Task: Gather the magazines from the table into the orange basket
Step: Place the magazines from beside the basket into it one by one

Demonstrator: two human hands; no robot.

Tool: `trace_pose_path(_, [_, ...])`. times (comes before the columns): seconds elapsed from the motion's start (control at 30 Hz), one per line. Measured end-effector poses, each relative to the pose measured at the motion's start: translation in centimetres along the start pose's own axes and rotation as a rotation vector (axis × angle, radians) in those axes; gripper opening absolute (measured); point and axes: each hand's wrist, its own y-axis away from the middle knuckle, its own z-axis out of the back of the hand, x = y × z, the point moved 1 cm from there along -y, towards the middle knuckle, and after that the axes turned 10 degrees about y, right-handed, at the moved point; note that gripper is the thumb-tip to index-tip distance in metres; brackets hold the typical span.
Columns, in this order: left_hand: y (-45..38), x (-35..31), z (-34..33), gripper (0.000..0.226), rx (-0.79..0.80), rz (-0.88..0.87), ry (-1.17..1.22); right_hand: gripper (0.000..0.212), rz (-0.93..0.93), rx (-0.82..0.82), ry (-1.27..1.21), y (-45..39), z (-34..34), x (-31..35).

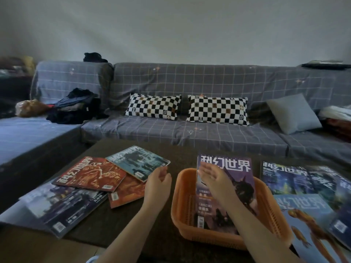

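Two bare hands work over the dark table (117, 221). Leftmost, the left hand (157, 184) hangs with fingers loosely curled, holding nothing, its fingertips just beside the teal-covered magazine (137, 161) atop a fanned pile. Right of it, the right hand (213, 180) lies spread against the purple-covered magazine (237, 185) standing tilted in the orange plastic basket (185, 205); whether the thumb grips is hidden. Blurred blue magazines (288, 177) beyond run off frame.

Dim, bluish, even light, perhaps daylight from off-frame. Shadows are soft. The magazines (311, 188) right of the right hand (214, 179) smear with blur; edges bend.
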Motion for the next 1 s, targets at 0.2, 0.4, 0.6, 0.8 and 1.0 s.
trace_pose_path(0.2, [-5.0, 3.7, 4.4, 0.033, -0.142, 0.17, 0.047, 0.031, 0.113, 0.168, 0.057, -5.3, -6.4, 2.9])
trace_pose_path(0.4, [-9.8, 7.8, 6.7, 0.04, -0.232, 0.315, 0.05, 0.036, 0.095, 0.341, 0.356, -12.5, -14.1, 2.0])
trace_pose_path(0.6, [-13.3, 10.9, 6.8, 0.046, -0.276, 0.366, 0.06, 0.05, 0.064, 0.592, 0.688, -17.7, -19.6, 0.3])
trace_pose_path(0.8, [-15.5, 12.5, 6.5, 0.038, -0.344, 0.413, 0.186, 0.054, 0.033, 0.734, 0.799, -19.5, -21.4, -0.2])
trace_pose_path(1.0, [-15.9, 12.4, 5.2, 0.053, -0.304, 0.489, 0.366, 0.05, 0.008, 0.746, 0.742, -19.3, -20.4, 0.0])
